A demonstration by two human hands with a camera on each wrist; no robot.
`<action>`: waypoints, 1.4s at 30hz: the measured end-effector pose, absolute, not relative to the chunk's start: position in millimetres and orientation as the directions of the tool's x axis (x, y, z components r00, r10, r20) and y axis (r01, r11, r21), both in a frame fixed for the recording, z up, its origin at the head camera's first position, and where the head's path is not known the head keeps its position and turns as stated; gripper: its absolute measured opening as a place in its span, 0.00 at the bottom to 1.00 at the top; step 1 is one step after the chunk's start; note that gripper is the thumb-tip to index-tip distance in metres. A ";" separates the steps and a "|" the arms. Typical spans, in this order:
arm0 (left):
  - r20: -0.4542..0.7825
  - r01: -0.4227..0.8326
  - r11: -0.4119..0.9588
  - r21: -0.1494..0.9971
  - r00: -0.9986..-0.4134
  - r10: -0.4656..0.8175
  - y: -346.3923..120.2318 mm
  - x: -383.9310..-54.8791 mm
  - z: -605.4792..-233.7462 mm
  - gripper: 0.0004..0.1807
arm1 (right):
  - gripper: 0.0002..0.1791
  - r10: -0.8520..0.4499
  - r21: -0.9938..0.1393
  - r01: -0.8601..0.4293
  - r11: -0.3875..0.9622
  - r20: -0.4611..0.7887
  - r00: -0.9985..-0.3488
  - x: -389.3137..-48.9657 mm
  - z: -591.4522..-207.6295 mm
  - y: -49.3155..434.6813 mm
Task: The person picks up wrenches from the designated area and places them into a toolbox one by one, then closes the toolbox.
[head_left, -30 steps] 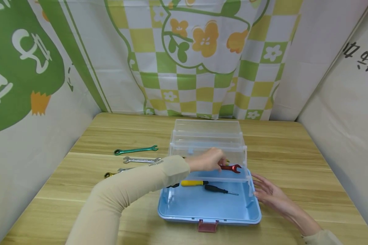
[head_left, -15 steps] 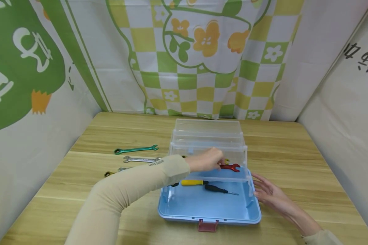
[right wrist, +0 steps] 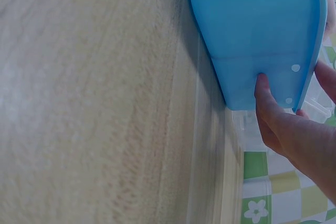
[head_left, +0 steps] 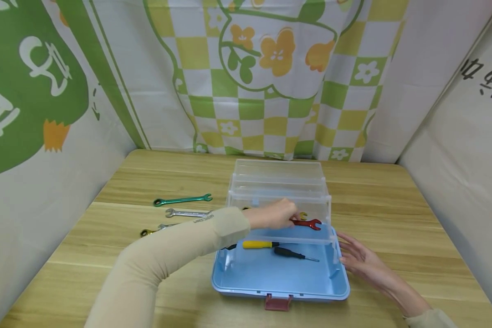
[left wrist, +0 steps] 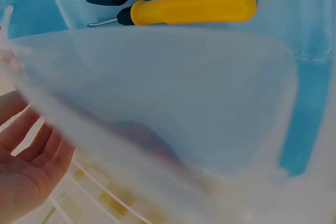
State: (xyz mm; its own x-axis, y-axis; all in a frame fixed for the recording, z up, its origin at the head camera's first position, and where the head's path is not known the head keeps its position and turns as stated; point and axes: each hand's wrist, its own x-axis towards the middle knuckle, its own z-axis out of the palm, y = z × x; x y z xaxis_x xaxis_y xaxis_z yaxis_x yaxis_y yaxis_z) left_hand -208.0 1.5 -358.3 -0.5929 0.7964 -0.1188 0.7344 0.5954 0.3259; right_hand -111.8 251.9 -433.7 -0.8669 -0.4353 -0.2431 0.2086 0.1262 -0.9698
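Note:
In the head view my left hand reaches into the clear plastic tray of a blue toolbox. It holds a red wrench, whose open end sticks out to the right. A yellow wrench end shows just behind it. In the left wrist view the fingers of that hand reach behind the tray's edge; the red wrench is a dark blur through the plastic. My right hand touches the box's right side with extended fingers, some at the rim and one on the outer wall in the right wrist view.
A yellow-handled screwdriver and a black screwdriver lie in the box bottom. Left of the box lie a green wrench, a silver wrench and a gold-ended wrench, partly behind my sleeve. A patterned curtain hangs behind.
The left hand and the red wrench have shifted only slightly within the tray. More of the yellow wrench end shows beside the fingers. The right hand stays at the box's side.

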 end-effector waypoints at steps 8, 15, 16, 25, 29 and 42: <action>-0.145 0.707 0.590 0.390 -0.585 0.798 -11.8 -201.8 -355.7 0.15 | 0.39 -0.415 -0.962 0.228 0.147 -0.270 -0.869 -111.6 -434.5 251.8; -0.085 0.694 0.577 0.430 -0.606 0.791 -25.2 -195.3 -350.1 0.15 | 0.39 -0.414 -0.961 0.240 0.137 -0.276 -0.867 -112.3 -435.2 252.4; -0.076 0.693 0.576 0.434 -0.609 0.790 -27.0 -194.9 -349.2 0.15 | 0.39 -0.422 -0.963 0.236 0.128 -0.268 -0.866 -112.3 -435.2 252.7; -0.027 0.649 0.579 0.494 -0.654 0.756 -49.2 -188.8 -337.1 0.17 | 0.38 -0.439 -0.968 0.225 0.114 -0.252 -0.863 -111.1 -434.2 252.9; 0.009 0.645 0.568 0.512 -0.665 0.747 -58.5 -185.4 -333.7 0.16 | 0.38 -0.436 -0.967 0.224 0.122 -0.255 -0.863 -111.5 -434.4 252.6; 0.171 0.639 0.458 0.618 -0.678 0.715 -94.6 -175.3 -334.8 0.14 | 0.37 -0.461 -0.974 0.198 0.112 -0.227 -0.858 -111.8 -435.1 252.8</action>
